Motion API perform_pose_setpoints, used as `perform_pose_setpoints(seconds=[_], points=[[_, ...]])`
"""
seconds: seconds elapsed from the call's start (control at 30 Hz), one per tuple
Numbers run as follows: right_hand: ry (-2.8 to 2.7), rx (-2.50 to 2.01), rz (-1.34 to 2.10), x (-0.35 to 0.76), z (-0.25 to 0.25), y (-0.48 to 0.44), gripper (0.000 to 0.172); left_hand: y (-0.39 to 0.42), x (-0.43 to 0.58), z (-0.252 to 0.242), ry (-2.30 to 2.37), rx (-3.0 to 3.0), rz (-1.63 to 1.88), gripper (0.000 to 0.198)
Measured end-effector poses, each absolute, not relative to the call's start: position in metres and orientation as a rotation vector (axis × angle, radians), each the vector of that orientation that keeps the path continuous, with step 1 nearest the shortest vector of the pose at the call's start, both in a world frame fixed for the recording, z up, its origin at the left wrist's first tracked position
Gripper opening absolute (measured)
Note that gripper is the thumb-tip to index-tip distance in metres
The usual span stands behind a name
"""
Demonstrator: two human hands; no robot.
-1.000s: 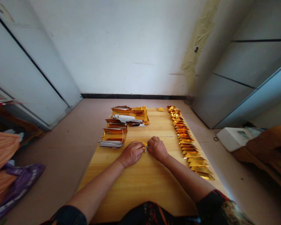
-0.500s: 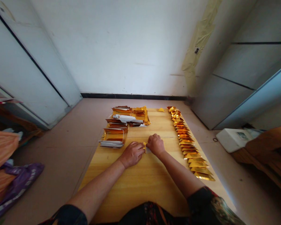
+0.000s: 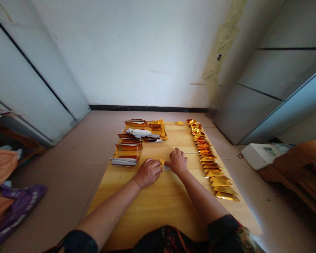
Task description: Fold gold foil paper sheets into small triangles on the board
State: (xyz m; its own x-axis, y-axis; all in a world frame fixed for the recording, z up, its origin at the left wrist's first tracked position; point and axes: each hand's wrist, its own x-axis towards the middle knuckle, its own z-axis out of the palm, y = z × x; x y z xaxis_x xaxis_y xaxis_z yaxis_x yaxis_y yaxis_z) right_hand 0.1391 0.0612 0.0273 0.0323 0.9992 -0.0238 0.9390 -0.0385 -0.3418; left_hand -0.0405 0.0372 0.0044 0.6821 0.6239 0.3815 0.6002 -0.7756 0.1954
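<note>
Both my hands rest on a wooden table (image 3: 158, 203) around a small piece of gold foil paper (image 3: 163, 166). My left hand (image 3: 147, 172) is curled, its fingertips pinching the paper's left side. My right hand (image 3: 178, 161) presses down on the paper's right side with bent fingers. Most of the paper is hidden between the hands; a gold edge and a white underside show.
A long row of folded gold pieces (image 3: 210, 165) runs along the table's right edge. Stacks of gold foil sheets (image 3: 127, 154) and more stacks (image 3: 147, 129) lie at the far left. A single folded piece (image 3: 179, 123) sits at the far edge. A white box (image 3: 258, 155) lies on the floor, bags (image 3: 7, 196) at left.
My right hand has slid slightly away from me and its fingers have lifted a little. The left hand stays on the paper. The view shifted slightly.
</note>
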Motion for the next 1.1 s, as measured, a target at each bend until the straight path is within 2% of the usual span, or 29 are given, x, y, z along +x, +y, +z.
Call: perform_pose_setpoints(seconds=[0.33, 0.43, 0.53, 0.63, 0.87, 1.1], points=[[-1.919, -2.173, 0.563, 0.150, 0.038, 0.063, 0.039, 0.037, -0.039, 0.003, 1.087, 2.817, 0.685, 0.013], [-2.009, -2.064, 0.522, 0.154, 0.037, 0.059, 0.033, 0.037, -0.035, 0.004, 1.145, 2.806, 0.698, 0.012], [-2.215, -1.902, 0.429, 0.154, 0.035, 0.051, 0.020, 0.036, -0.030, 0.005, 1.221, 2.788, 0.715, 0.012], [-2.371, -1.829, 0.271, 0.148, 0.033, 0.044, 0.017, 0.035, -0.028, 0.006, 1.247, 2.789, 0.710, 0.014], [-2.728, -1.636, -0.079, 0.137, 0.038, 0.048, 0.020, 0.035, -0.029, 0.007, 1.244, 2.800, 0.671, 0.009], [-2.980, -1.331, -0.232, 0.142, 0.039, 0.050, 0.023, 0.036, -0.027, 0.005, 1.281, 2.776, 0.685, 0.007]])
